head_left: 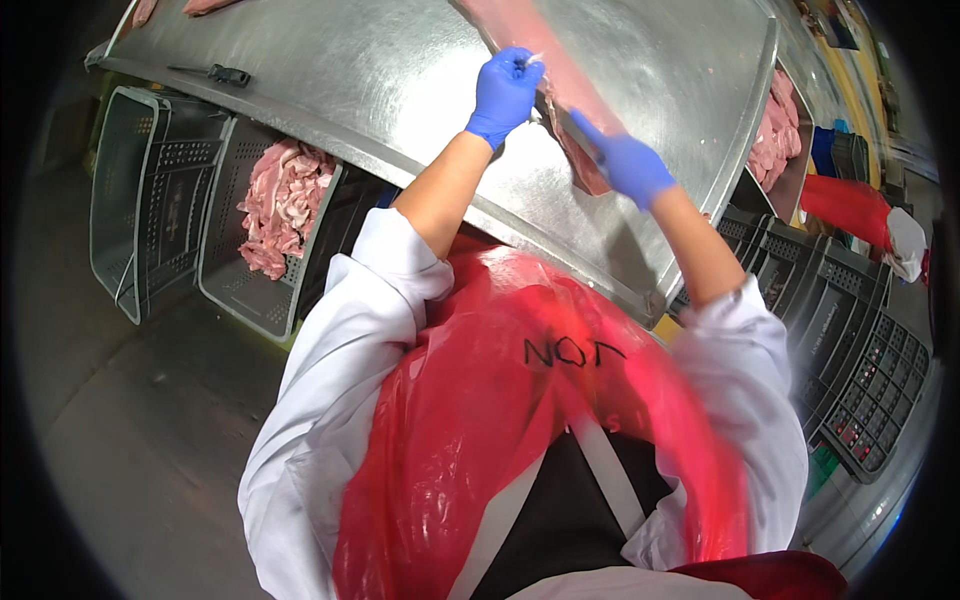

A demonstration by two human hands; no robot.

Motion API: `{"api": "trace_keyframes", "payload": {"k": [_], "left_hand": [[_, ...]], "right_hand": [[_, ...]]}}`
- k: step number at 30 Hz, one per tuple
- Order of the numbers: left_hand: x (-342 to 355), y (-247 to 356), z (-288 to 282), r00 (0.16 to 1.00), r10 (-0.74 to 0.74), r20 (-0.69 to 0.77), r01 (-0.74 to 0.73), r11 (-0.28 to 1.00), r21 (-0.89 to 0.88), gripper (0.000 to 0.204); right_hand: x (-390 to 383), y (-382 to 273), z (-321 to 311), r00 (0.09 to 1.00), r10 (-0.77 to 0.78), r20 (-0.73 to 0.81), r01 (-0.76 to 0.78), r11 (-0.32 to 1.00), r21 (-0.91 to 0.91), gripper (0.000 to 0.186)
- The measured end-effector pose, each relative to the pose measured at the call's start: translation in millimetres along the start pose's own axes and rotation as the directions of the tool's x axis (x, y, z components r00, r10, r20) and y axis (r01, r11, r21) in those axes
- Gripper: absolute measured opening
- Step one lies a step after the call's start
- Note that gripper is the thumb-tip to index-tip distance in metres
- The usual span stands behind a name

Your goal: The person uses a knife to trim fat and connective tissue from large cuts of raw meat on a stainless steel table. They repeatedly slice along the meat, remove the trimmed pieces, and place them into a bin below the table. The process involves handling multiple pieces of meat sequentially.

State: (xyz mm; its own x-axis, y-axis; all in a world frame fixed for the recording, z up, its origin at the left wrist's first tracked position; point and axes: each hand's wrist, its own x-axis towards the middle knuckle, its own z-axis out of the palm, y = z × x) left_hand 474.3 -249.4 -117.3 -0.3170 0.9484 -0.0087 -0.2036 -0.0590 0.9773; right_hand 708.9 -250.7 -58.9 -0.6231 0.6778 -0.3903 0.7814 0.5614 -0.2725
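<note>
A long strip of pale pink raw meat [565, 75] lies slantwise on the steel table [370, 100]. My left hand [503, 97], in a blue glove, is closed in a pinch on a small whitish shred [535, 60] at the meat's left edge. Over the near part of the meat is my gloved right hand [635, 168], blurred by motion, its fingers curled. A narrow bluish-grey shape points from it toward the meat; whether it is a finger or a blade, I cannot make out. Whitish scraps lie on the table below my left hand.
A thin tool with a black handle [232, 75] rests at the table's left. Below that edge, a grey crate [225, 285] holds meat trimmings [285, 205] beside another crate [120, 200]. More meat [778, 130] fills a container on the right, above stacked dark crates [820, 290].
</note>
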Motion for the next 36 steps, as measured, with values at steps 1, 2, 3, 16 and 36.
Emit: {"api": "trace_keyframes", "payload": {"k": [1, 2, 3, 16, 36], "left_hand": [[0, 6, -5, 1.0, -0.016, -0.02, 0.016, 1.0, -0.011, 0.013], [0, 12, -11, 0.999, -0.03, -0.039, 0.029, 0.999, -0.024, 0.012], [0, 9, -14, 0.999, -0.019, -0.027, 0.016, 0.996, -0.089, 0.011], [-11, 41, -55, 0.996, 0.03, 0.081, -0.027, 0.999, -0.033, 0.012], [-67, 75, -74, 0.998, 0.034, 0.053, -0.021, 0.974, -0.226, 0.01]], "right_hand": [[-23, -1, -7, 0.989, 0.086, 0.121, -0.087, 0.996, 0.007, 0.082], [-54, -2, -15, 0.956, 0.17, 0.238, -0.175, 0.985, 0.0, 0.082], [-81, 8, -8, 0.968, 0.144, 0.207, -0.147, 0.989, -0.004, 0.082], [-72, -17, 26, 0.986, 0.16, 0.05, -0.158, 0.987, -0.04, 0.078], [-141, -33, 56, 0.98, 0.196, 0.015, -0.197, 0.979, 0.05, 0.081]]}}
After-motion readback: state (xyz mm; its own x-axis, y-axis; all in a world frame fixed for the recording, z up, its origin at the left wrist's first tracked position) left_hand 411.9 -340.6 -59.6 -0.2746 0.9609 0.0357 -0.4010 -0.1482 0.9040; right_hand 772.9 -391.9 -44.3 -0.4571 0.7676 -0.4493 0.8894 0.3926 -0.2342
